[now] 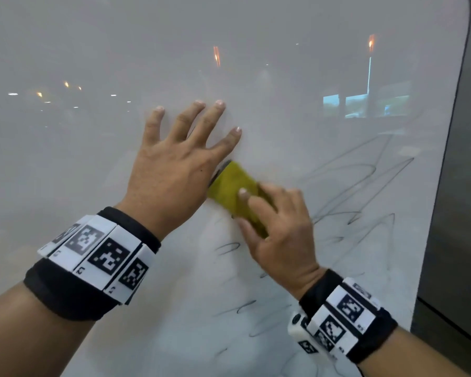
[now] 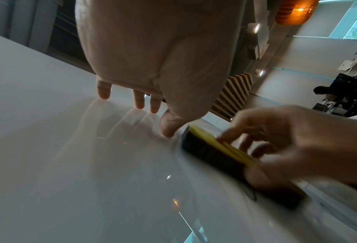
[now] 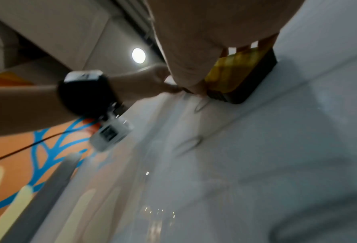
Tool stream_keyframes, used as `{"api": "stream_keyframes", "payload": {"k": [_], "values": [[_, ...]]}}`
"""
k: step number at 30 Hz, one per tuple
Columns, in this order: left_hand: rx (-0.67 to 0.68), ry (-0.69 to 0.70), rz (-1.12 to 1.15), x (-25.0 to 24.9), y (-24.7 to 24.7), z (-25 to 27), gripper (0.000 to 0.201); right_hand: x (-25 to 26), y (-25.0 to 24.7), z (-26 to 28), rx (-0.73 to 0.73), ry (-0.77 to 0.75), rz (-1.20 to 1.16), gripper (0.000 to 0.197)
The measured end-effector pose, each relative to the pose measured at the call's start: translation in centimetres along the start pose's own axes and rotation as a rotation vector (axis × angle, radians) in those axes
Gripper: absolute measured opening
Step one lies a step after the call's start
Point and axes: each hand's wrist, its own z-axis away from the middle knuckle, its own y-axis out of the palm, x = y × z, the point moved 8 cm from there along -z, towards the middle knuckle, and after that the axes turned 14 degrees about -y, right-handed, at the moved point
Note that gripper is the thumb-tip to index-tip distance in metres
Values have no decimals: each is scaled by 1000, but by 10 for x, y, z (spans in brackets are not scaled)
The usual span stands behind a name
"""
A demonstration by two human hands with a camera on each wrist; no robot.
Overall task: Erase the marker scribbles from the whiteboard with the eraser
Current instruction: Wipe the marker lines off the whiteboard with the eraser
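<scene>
The right hand [image 1: 280, 232] grips the eraser [image 1: 235, 191], pressing it to the whiteboard [image 1: 93, 159]; its black felt underside shows only from the wrist views. Just left, the left hand [image 1: 174, 164] lies spread, fingertips touching. Scribbles [image 1: 359, 191] remain right of the eraser.

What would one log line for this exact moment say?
right hand: grips eraser, pressed on whiteboard | left hand: fingers spread flat on board | scribbles: many remain, right and below
</scene>
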Motion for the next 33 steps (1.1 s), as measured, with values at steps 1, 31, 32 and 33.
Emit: {"api": "stream_keyframes", "payload": {"k": [1, 31, 32, 33], "values": [[13, 2, -4, 1, 0, 2, 57, 6, 3, 2, 36, -52, -13, 33], [119, -31, -32, 37, 16, 71, 78, 23, 8, 20, 42, 13, 5, 40], [119, -32, -28, 38, 15, 71, 77, 12, 2, 14, -1, 61, 18, 41], [120, -31, -24, 38, 15, 71, 76, 2, -2, 10, -39, 115, 25, 41]]}}
